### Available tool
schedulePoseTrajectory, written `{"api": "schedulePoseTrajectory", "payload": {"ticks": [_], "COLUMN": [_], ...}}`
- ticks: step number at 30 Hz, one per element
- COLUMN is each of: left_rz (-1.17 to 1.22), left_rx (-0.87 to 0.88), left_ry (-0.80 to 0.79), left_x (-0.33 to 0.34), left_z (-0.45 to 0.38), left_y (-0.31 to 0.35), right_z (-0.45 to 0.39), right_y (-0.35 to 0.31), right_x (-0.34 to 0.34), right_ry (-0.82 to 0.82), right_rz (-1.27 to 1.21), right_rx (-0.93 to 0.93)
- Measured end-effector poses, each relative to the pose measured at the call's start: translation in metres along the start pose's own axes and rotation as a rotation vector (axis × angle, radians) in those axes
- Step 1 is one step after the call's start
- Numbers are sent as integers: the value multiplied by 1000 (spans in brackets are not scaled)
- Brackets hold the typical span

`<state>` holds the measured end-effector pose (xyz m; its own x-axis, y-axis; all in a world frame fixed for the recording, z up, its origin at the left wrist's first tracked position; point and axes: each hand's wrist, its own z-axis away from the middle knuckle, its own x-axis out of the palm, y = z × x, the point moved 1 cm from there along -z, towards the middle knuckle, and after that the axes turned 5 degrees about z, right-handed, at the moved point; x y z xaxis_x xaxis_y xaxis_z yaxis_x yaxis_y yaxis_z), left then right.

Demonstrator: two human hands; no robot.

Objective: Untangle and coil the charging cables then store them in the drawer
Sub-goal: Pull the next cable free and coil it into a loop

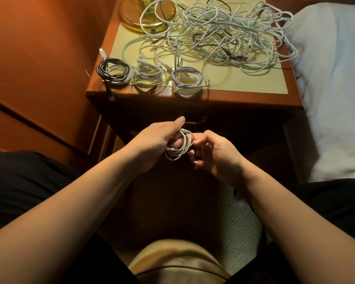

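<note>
Two hands meet in front of the bench, below its near edge, sharing one small white cable coil (178,145). The left hand (158,138) has its fingers curled through the coil's loops, thumb stretched out toward the drawer front (193,121). The right hand (215,152) pinches the coil's right side with bent fingers. Three finished coils sit along the bench's near edge: a black-and-white coil (114,71) at the far left, its black plug end hanging over the edge, a pale coil (148,75) just beside it, and a grey-white coil (187,80) to the right. Farther back, a large tangle of cables (219,33) spreads across the bench (254,80), reaching a brass lamp base (131,17) at the far left. A white bed (332,78) lies to the right, wood panelling to the left.
</note>
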<state>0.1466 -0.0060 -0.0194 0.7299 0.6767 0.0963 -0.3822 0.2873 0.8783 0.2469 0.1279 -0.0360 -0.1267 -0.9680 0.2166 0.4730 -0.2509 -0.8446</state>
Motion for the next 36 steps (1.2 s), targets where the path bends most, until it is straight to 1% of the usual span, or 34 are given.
{"api": "schedulePoseTrajectory", "payload": {"ticks": [3,6,8,12,17,19,22,24,27,31,34,36], "left_rz": [-21,-64,-126,-145,-318,-376,-476,-523,-544,-528,-529,-516], "left_rx": [-26,-82,-79,-44,-13,-18,-89,-196,-338,-376,-368,-367], "left_ry": [-64,-66,-56,21,98,129,144,102,-32,-114,-145,-158], "left_x": [0,-2,-2,4,5,3,1,1,2,5,7,11], "left_z": [1,0,0,1,3,3,3,3,5,8,10,11], "left_y": [1,0,-2,-3,-4,-5,-8,-9,-10,-12,-10,-10], "right_z": [4,8,9,9,7,6,0,-3,-5,-12,-18,-20], "right_y": [-2,-2,1,7,12,13,21,29,37,42,47,49], "right_x": [0,3,5,10,14,10,3,4,7,6,7,6], "right_ry": [-64,-151,-137,-52,20,34,38,56,86,143,188,207], "right_rz": [16,191,247,154,181,317,648,797,891,989,1083,1085], "right_rx": [18,31,18,8,15,75,155,216,291,304,270,238]}}
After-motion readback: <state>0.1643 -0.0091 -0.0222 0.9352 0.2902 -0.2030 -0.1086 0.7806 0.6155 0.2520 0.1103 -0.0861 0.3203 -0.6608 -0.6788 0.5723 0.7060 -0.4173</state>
